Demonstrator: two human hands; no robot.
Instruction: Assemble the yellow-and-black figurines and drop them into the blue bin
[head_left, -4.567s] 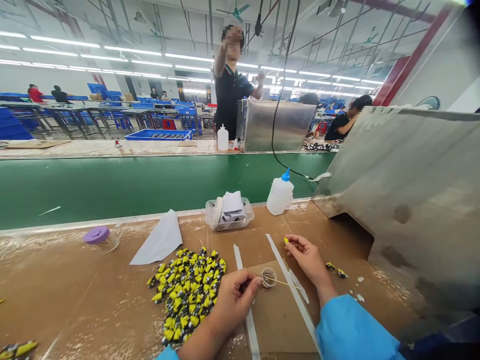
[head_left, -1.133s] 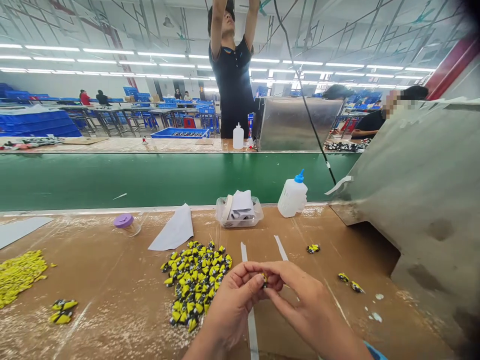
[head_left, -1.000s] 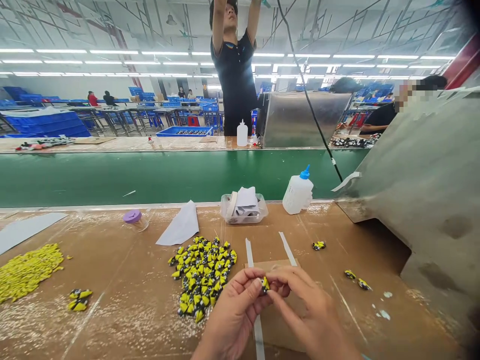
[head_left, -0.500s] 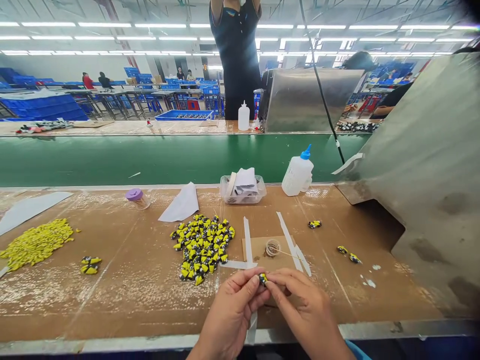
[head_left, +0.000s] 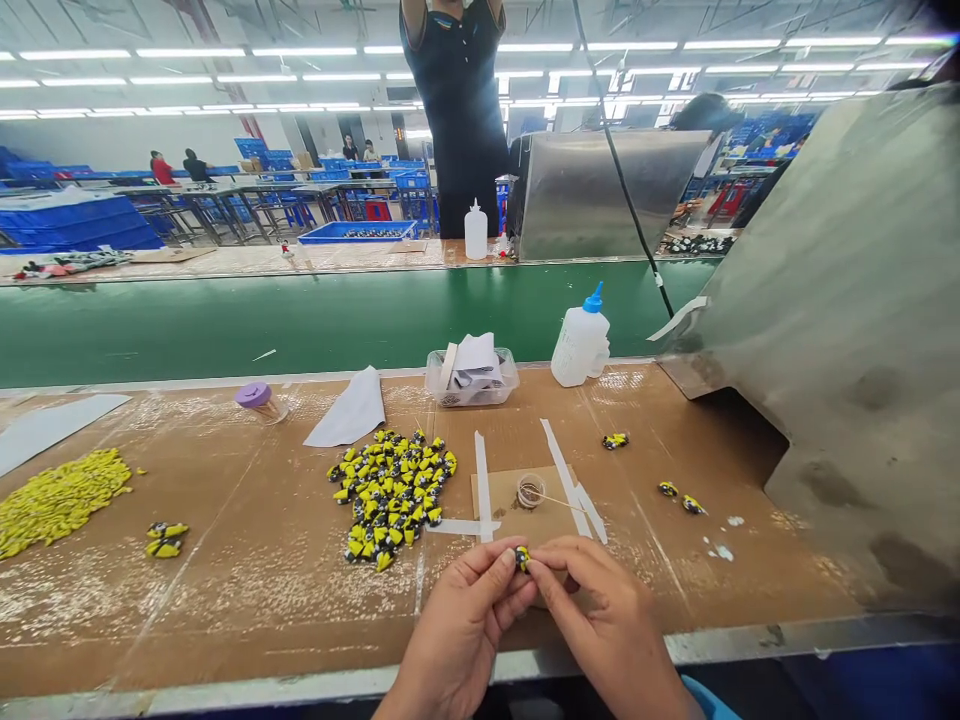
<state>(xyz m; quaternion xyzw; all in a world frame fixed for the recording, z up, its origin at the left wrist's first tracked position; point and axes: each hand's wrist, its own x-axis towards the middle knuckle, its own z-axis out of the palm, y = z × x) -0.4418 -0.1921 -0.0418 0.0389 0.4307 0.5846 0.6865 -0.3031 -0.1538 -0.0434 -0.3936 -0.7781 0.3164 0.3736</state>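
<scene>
Between my fingertips sits a small yellow-and-black piece point(head_left: 522, 558), close to the table's front edge. My left hand point(head_left: 469, 610) pinches it from the left with thumb and forefinger. From the other side, the thumb and forefinger of my right hand point(head_left: 600, 605) close on the same piece. Just beyond my hands, a small round cup point(head_left: 530, 490) with a thin stick across it rests on a taped cardboard square point(head_left: 495, 500). A heap of similar yellow-and-black pieces point(head_left: 394, 490) lies to the left of it.
Farther left are a pile of flat yellow pieces point(head_left: 64, 500) and a purple-lidded jar point(head_left: 259, 400). Behind stand a clear tub with cloths point(head_left: 472, 385) and a blue-tipped bottle point(head_left: 581, 340). A metal hood point(head_left: 855, 400) rises at right. Across the green belt point(head_left: 300, 320) stands a person point(head_left: 461, 120).
The whole view has shifted slightly, so the table things sit a little further left. My hands keep hold of the small piece, which looks slightly turned.
</scene>
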